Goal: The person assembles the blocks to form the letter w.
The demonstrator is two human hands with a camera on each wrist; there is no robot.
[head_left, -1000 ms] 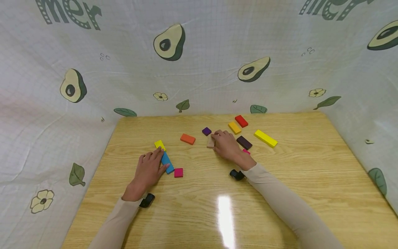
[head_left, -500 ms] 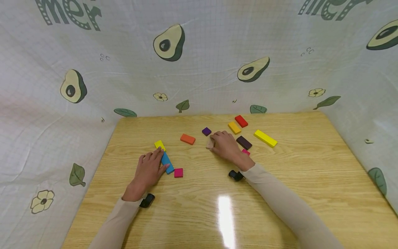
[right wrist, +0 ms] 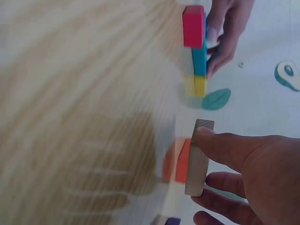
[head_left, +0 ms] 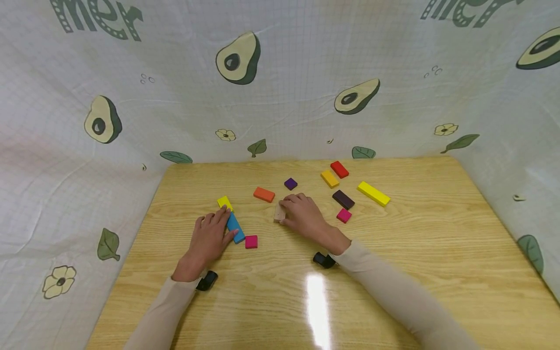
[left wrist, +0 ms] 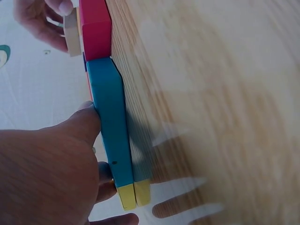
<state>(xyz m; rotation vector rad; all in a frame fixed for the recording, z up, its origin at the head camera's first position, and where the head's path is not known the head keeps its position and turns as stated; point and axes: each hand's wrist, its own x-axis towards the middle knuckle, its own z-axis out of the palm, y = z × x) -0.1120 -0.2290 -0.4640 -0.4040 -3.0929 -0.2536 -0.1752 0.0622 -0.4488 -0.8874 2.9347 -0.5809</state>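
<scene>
Left hand (head_left: 208, 238): thumb and fingers apart, thumb resting on the blue block (head_left: 235, 227), a fingertip at its join with the small yellow block (head_left: 224, 202); light, steady contact was judged enough, as a push might have skewed both. Left pink block (head_left: 251, 242): lay at the near end of the blue block. Orange block (head_left: 264, 195): flat, farther back on the surface (head_left: 262, 291). Wooden block (head_left: 279, 213): pinched between thumb and fingers of the right hand (head_left: 304, 216), near the orange block; the step, apparently a carry, called for a firm hold and an even path clear of neighbours. Purple block (head_left: 290, 183): behind the right hand, apart. Amber block (head_left: 330, 179), red block (head_left: 339, 169), dark brown block (head_left: 343, 199), right pink block (head_left: 343, 215), long yellow block (head_left: 373, 193): loose, untouched. Left wrist view: showed the thumb against the blue block's side, and the left pink block's thickness, both less plain from the head. Right wrist view: showed the wooden block's grained end and its apparent lift off the surface, a height the head view could not settle.
</scene>
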